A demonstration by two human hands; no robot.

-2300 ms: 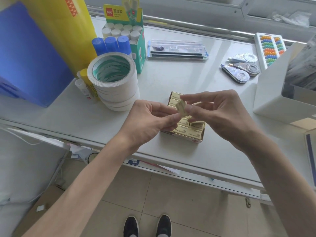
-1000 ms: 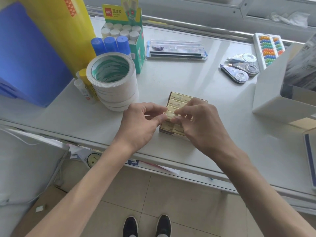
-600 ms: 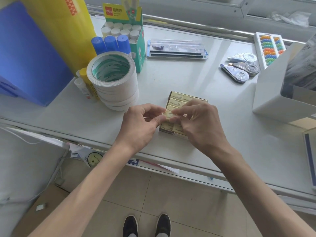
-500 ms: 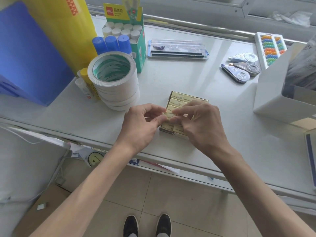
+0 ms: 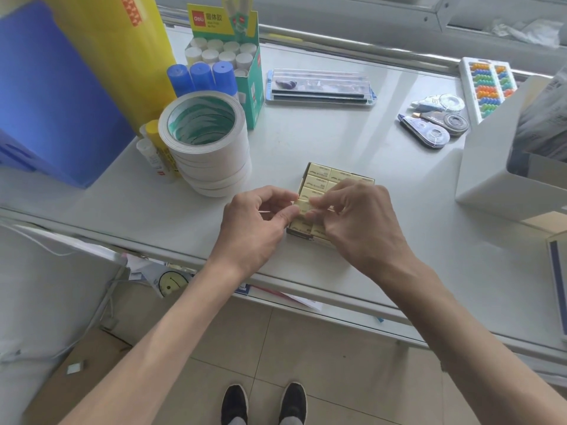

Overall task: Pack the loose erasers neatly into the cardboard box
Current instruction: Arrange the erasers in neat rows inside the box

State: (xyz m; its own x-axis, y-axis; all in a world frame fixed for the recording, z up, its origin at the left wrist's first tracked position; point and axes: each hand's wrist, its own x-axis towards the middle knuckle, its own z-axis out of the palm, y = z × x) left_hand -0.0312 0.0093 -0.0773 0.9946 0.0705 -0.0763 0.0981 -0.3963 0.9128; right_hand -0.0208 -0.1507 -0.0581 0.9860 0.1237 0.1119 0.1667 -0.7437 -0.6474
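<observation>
The left hand (image 5: 254,223) and right hand (image 5: 360,223) have dropped to the cardboard box (image 5: 299,235) (grips pinching one eraser (image 5: 302,206)).

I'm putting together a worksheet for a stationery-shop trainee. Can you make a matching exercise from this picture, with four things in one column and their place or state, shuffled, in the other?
Things:
1. tape rolls
2. cardboard box
3. correction tapes
4. glue sticks

Places or states:
a. blue caps, upright behind the tape rolls
b. lying right of the ruler packs
c. stacked, left of the cardboard box
d. holds yellow erasers; left hand and right hand pinch one

Pairs: 1-c, 2-d, 3-b, 4-a
</observation>
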